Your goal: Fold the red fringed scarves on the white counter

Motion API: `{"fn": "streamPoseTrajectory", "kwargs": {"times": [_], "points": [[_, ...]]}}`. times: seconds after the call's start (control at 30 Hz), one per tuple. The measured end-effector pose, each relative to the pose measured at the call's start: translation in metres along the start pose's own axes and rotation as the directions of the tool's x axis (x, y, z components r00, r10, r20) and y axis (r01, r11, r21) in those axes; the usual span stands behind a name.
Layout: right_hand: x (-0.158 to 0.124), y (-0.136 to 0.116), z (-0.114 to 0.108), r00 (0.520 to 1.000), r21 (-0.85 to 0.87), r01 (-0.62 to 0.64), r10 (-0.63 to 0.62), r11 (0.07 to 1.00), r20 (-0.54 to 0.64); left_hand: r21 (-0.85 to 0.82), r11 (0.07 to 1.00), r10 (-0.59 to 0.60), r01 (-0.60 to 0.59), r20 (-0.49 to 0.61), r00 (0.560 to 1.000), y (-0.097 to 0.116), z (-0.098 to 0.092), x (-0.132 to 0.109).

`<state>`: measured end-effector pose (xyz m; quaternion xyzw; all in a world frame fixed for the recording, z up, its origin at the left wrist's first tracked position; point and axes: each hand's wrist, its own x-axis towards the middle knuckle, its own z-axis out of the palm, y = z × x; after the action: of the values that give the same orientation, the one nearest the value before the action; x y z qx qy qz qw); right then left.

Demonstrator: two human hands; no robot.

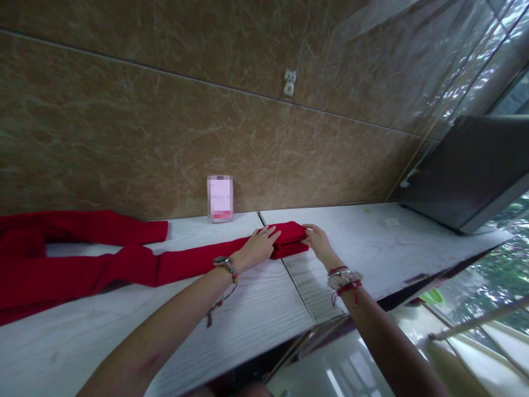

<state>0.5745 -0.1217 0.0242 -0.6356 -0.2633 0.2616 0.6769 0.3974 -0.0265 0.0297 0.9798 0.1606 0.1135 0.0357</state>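
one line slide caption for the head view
On a white table, left hand and right hand rest on the folded end of a long red garment, pink card against the tiled wall.

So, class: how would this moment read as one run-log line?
left hand: flat on red garment | right hand: at its folded end | surface: white table | behind: pink card

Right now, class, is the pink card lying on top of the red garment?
No: the pink card stands upright against the tiled wall, behind the red garment and apart from it.
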Motion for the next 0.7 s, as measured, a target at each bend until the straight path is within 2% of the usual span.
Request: {"fn": "streamPoseTrajectory", "kwargs": {"times": [0.23, 0.37, 0.53, 0.7], "points": [[0.003, 0.007, 0.000, 0.996, -0.140, 0.063, -0.070, 0.988, -0.049, 0.009, 0.996, -0.083, 0.084, -0.037, 0.996, 0.015, -0.001, 0.007], [0.005, 0.016, -0.001, 0.990, -0.280, 0.092, -0.118, 0.956, -0.076, 0.072, 0.996, -0.054, 0.054, -0.008, 0.999, 0.020, 0.003, 0.003], [0.011, 0.022, -0.006, 0.985, -0.352, 0.109, -0.148, 0.930, -0.087, 0.089, 0.996, -0.027, 0.026, 0.011, 1.000, 0.018, 0.004, -0.008], [0.017, 0.022, -0.007, 0.982, -0.401, 0.118, -0.167, 0.908, -0.089, 0.106, 0.994, 0.013, -0.012, -0.009, 1.000, 0.015, 0.002, -0.005]]}}
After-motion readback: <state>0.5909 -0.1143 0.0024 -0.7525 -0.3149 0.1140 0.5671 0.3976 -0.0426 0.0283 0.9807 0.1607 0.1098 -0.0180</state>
